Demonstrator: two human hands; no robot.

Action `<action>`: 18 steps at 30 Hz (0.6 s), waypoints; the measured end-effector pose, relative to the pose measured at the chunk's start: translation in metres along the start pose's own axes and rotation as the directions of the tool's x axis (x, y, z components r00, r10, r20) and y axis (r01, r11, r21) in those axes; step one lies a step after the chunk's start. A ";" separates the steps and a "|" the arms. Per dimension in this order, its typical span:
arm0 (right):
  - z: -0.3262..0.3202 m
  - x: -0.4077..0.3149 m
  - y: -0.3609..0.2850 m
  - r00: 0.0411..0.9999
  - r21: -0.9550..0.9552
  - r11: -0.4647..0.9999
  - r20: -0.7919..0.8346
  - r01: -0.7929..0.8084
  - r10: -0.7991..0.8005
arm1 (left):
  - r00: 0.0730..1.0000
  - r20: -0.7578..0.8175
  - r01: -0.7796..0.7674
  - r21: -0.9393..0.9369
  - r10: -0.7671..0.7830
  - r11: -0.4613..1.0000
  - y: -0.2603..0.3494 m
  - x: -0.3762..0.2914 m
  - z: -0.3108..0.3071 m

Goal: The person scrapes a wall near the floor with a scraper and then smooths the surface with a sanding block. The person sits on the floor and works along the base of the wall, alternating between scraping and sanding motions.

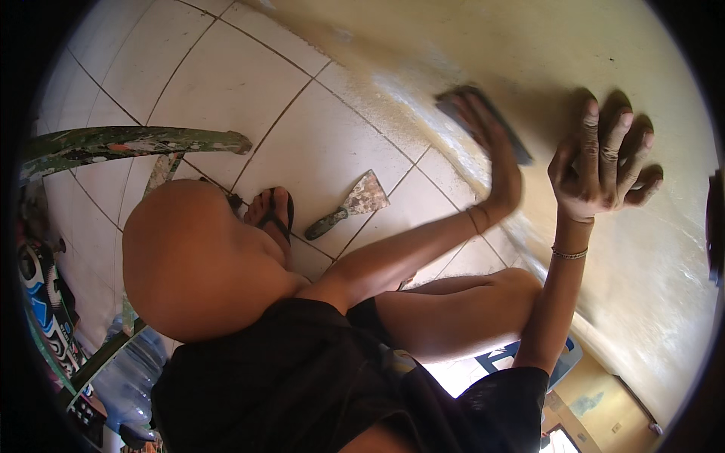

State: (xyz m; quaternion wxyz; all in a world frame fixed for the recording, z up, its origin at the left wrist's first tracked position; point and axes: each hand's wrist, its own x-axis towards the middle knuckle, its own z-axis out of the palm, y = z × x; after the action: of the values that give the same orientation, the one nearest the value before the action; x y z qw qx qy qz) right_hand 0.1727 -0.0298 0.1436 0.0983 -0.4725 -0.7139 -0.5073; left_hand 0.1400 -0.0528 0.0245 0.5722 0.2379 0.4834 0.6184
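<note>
My left hand (484, 122) is blurred and lies flat over a dark flat rectangular pad (518, 148), pressing it to the lower part of a yellowish painted wall (640, 249). The pad's material cannot be told. To the right, my right hand (606, 164) rests against the same wall with its fingers spread, holding nothing. A putty knife (367, 194) with a stained wide blade and a dark handle lies on the white floor tiles (317, 164), below and left of my left hand. Pale, whitish worn patches show along the wall's base.
My sandalled foot (272, 212) is on the tiles near the putty knife. A paint-spattered green frame (141, 140) reaches in from the left. A clear blue plastic water bottle (127, 374) stands at the lower left. My bent knees flank my left arm.
</note>
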 end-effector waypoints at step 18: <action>-0.001 0.009 -0.006 0.999 -0.055 0.998 -0.023 0.032 -0.034 | 0.900 0.068 0.272 -0.860 -0.431 0.431 -0.103 0.055 -0.030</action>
State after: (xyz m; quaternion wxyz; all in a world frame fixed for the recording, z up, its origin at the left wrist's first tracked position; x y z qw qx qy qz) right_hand 0.1630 -0.0261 0.1462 0.0854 -0.4571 -0.7063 -0.5337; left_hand 0.1510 -0.0241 -0.0922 0.6885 -0.2315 0.1997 0.6577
